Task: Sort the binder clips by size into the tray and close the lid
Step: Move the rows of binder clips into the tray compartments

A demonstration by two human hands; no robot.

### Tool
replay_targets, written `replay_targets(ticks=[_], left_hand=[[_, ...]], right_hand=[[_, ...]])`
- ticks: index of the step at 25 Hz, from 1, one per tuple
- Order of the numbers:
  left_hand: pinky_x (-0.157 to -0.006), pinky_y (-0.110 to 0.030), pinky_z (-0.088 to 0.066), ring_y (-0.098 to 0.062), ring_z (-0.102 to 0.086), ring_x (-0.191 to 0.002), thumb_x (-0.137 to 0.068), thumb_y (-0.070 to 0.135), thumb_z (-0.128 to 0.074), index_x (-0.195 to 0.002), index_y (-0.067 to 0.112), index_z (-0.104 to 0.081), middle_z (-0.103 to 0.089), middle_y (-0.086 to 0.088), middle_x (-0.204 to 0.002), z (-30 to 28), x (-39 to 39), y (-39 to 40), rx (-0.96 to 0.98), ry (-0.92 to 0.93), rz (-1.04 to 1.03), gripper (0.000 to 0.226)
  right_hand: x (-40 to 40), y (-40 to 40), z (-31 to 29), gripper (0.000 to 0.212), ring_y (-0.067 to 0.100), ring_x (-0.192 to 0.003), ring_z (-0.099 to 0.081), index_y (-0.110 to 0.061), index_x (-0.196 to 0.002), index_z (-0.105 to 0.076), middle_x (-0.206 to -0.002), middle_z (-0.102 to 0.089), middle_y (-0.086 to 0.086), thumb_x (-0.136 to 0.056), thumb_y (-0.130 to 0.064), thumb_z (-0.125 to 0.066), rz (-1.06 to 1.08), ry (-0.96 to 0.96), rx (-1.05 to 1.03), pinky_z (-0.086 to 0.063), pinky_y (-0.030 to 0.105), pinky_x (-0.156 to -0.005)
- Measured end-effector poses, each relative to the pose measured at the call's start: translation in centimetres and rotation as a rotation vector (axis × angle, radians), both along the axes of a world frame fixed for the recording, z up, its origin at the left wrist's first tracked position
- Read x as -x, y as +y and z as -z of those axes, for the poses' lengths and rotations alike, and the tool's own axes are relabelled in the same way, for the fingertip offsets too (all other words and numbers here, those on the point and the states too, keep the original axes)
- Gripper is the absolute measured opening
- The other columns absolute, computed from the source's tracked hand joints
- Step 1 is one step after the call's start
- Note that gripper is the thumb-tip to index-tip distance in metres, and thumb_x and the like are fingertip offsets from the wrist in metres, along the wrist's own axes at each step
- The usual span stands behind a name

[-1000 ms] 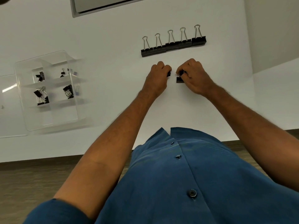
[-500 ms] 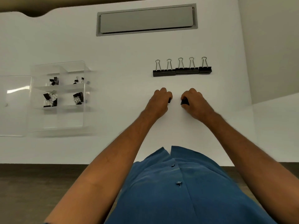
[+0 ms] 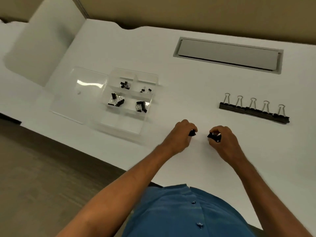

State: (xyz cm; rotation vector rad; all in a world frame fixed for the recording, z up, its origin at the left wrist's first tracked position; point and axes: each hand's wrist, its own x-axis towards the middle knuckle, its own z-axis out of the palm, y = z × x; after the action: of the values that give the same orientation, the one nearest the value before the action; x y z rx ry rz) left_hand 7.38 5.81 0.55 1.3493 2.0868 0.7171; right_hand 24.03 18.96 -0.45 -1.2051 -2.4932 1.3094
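While each hand (image 3: 179, 135) (image 3: 222, 139) pinches a black clip (image 3: 192, 133) (image 3: 214, 136) (small), the tray (image 3: 147, 103) lies open.

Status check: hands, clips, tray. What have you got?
Left hand grips a small black clip; right hand grips another. Five large clips lined up, unsorted. Tray lid open. Path clear.

five large binder clips (image 3: 254, 109) in a row, one clear tray (image 3: 150, 101), two hands (image 3: 181, 135)
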Motion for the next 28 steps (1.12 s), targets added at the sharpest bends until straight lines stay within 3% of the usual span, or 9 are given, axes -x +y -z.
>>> replay_targets(ticks=[6,10,13,19,24,28], left_hand=[[-0.087,-0.009,-0.038,-0.011,-0.046,-0.104,-0.089,0.000,-0.061,-0.116,0.017,-0.062,-0.051,-0.001,-0.111,-2.1,9.7,-7.9,-0.069,0.030,-0.226,0.032],[-0.088,-0.022,-0.042,-0.015,-0.045,-0.103,-0.089,-0.001,-0.061,-0.118,0.017,-0.062,-0.050,0.001,-0.112,-1.7,15.4,-13.0,-0.031,0.137,-0.281,0.034],[-0.083,-0.037,-0.047,-0.022,-0.051,-0.098,-0.088,0.000,-0.061,-0.118,0.019,-0.062,-0.052,-0.002,-0.111,-0.7,17.4,-15.0,0.059,0.273,-0.215,0.035],[-0.081,-0.036,-0.033,-0.022,-0.050,-0.100,-0.091,0.002,-0.055,-0.118,0.021,-0.060,-0.052,-0.002,-0.110,-1.0,19.5,-15.4,0.187,0.363,-0.057,0.034],[-0.075,-0.033,-0.024,-0.020,-0.051,-0.095,-0.092,0.004,-0.050,-0.106,0.024,-0.060,-0.053,0.002,-0.101,-0.5,20.1,-14.4,0.272,0.354,0.035,0.026],[-0.076,-0.033,-0.026,-0.019,-0.052,-0.096,-0.094,0.011,-0.051,-0.099,0.026,-0.057,-0.054,0.004,-0.099,0.2,20.5,-13.9,0.283,0.357,0.066,0.016]], right_hand=[[10.5,-5.5,-3.8,0.027,0.002,-0.091,-0.058,-0.023,-0.106,-0.061,-0.106,-0.057,-0.005,-0.085,-0.010,-0.073,-0.030,0.081,0.058,-0.041,0.007,-0.070],[16.7,-9.5,-5.2,0.029,0.004,-0.093,-0.058,-0.023,-0.108,-0.060,-0.106,-0.055,-0.006,-0.086,-0.010,-0.073,-0.182,0.121,0.048,-0.041,0.002,-0.075],[20.0,-12.1,-4.6,0.030,0.011,-0.096,-0.054,-0.026,-0.109,-0.058,-0.105,-0.052,-0.009,-0.086,-0.011,-0.070,-0.330,0.143,-0.057,-0.043,0.012,-0.079],[23.7,-15.2,-3.8,0.028,0.014,-0.100,-0.045,-0.020,-0.115,-0.057,-0.108,-0.051,-0.004,-0.090,-0.011,-0.064,-0.559,0.067,-0.233,-0.045,0.026,-0.079],[24.0,-16.4,-2.2,0.032,0.025,-0.090,-0.052,-0.015,-0.118,-0.059,-0.104,-0.058,0.006,-0.088,-0.006,-0.062,-0.651,-0.067,-0.361,-0.046,0.037,-0.072],[24.5,-16.1,-1.5,0.028,0.029,-0.086,-0.056,-0.013,-0.116,-0.060,-0.100,-0.060,0.009,-0.088,-0.007,-0.063,-0.658,-0.122,-0.436,-0.044,0.040,-0.068]])
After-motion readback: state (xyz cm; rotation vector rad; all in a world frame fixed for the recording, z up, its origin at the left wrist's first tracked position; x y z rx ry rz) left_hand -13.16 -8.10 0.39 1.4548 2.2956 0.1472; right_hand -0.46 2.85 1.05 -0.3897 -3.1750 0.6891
